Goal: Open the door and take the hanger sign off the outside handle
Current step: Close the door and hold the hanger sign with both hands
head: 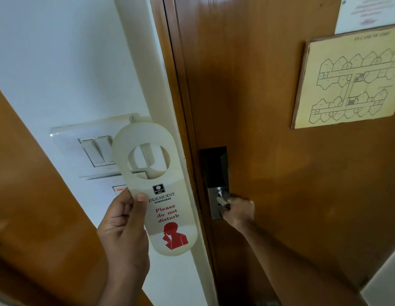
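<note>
sign: hanger sign [163,202] is in the left hand [123,237], not on any handle. Reads as the removal step being done.
left grip: thumb on the printed face beside the logo, fingers behind the left edge; clamped on the sign around mid-length. The cut-out ring end points up, free of everything.
right grip: right hand [238,212] closed around the lever handle [223,203] on the lock plate [216,182].
door: door [269,151] looks shut or nearly so against the frame [176,107]; no corridor is visible through the seam. Can't tell whether it is latched.
progress: judging from the layout, the sign is off and in hand, and the door is back at the frame. What's left, if anything, is letting go of the lever; a place for the sign isn't shown.
edges: the sign's right edge overlaps the frame trim in view; touching or just in front, can't tell. Its ring end sits in front of the switch panel [97,149] on the wall [59,62].
room: open space left of and below the sign, toward the brown panel [37,195] at lower left. Tight on the right, where the frame and door edge run the sign's full length.
door face: evacuation plan [351,82] and a paper notice [368,12] sit high on the door, well apart from both hands.
risk: swinging the sign right would catch the frame; pulling it back toward the body looks like the clear path.
</note>
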Tool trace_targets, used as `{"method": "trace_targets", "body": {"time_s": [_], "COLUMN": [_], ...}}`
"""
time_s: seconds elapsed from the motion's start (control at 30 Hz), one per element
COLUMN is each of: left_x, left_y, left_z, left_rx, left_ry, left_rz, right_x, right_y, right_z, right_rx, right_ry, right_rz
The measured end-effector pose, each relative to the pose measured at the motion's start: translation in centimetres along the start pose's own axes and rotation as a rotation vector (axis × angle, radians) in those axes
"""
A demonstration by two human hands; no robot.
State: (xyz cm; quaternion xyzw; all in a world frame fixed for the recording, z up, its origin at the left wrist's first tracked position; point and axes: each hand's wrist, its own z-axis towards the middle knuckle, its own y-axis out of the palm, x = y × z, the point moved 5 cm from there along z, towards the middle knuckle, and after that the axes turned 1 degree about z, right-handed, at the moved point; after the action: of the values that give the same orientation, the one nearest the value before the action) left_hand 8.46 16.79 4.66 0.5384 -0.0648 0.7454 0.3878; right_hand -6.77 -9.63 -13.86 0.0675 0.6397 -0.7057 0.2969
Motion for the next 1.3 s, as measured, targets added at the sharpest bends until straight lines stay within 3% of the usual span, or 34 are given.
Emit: {"method": "trace_targets", "body": {"time_s": [0.33,0.57,0.73,0.83,0.97,1.03,1.13,1.3], "left_x": [0.3,0.3,0.5,1.2,1.9,1.0,-1.7,-6.7], "left_y": [0.0,-0.1,0.0,0.5,3.7,6.4,11.3,18.6], "left_z": [-0.1,-0.3,-0.4,-0.9,-3.0,-4.7,-9.3,-19.5], "left_rx": [-0.001,0.001,-0.005,-0.020,-0.082,-0.107,-0.238,-0.613], "left_ry": [-0.008,-0.032,-0.080,-0.070,-0.036,-0.089,-0.245,-0.474], "left_rz": [0.051,0.102,0.094,0.042,-0.105,-0.217,-0.255,-0.110], "right_x": [-0.4,-1.8,-2.8,-4.6,-4.3,-2.3,1.3,11.7], "right_y": [-0.7,-2.9,-4.7,-7.8,-11.9,-12.9,-15.3,-20.7], "right_z": [-0.4,-0.5,-1.7,-4.9,-13.6,-18.5,-24.8,-33.5], "right_rx": [-0.002,-0.033,-0.082,0.119,0.124,0.146,0.331,0.708], "right_ry": [-0.072,-0.173,-0.188,-0.217,0.031,0.154,0.265,0.572], "right_rz": [-0.038,-0.368,-0.429,-0.040,1.176,1.458,1.603,1.375]}}
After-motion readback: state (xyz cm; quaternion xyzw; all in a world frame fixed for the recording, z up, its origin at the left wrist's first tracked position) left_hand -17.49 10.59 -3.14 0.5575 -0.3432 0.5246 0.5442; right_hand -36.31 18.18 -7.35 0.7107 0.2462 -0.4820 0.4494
